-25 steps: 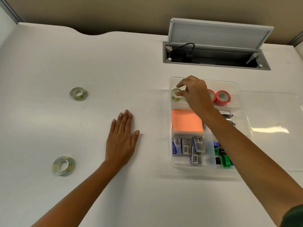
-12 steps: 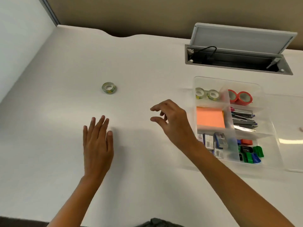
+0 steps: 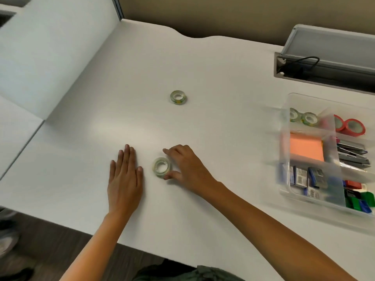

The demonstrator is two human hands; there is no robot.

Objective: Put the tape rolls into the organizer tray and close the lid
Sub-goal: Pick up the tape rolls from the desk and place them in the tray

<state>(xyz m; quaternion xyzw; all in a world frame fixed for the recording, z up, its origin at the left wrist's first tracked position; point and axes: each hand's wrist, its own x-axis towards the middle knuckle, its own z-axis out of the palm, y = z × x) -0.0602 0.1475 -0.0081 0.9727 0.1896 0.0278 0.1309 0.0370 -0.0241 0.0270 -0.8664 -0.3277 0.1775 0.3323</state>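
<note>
Two clear tape rolls lie on the white table. The near tape roll [image 3: 161,166] sits between my hands, and my right hand [image 3: 188,169] curls around its right side with thumb and fingers touching it. My left hand [image 3: 124,175] rests flat on the table just left of it, holding nothing. The far tape roll [image 3: 178,97] lies alone farther back. At the right stands the clear organizer tray [image 3: 284,191]; its back-left compartment holds two clear rolls [image 3: 309,118] and a back compartment two red rolls [image 3: 354,127]. The lid is out of view.
The tray also holds orange sticky notes [image 3: 305,147], staple boxes and clips. An open grey cable hatch [image 3: 324,65] is set into the table at the back right. A white partition [image 3: 50,57] borders the left. The table's front edge runs close to my body.
My right hand left a roll in the tray, swept left and came down onto the near roll. The view swung left; my left hand stays flat on the table.
</note>
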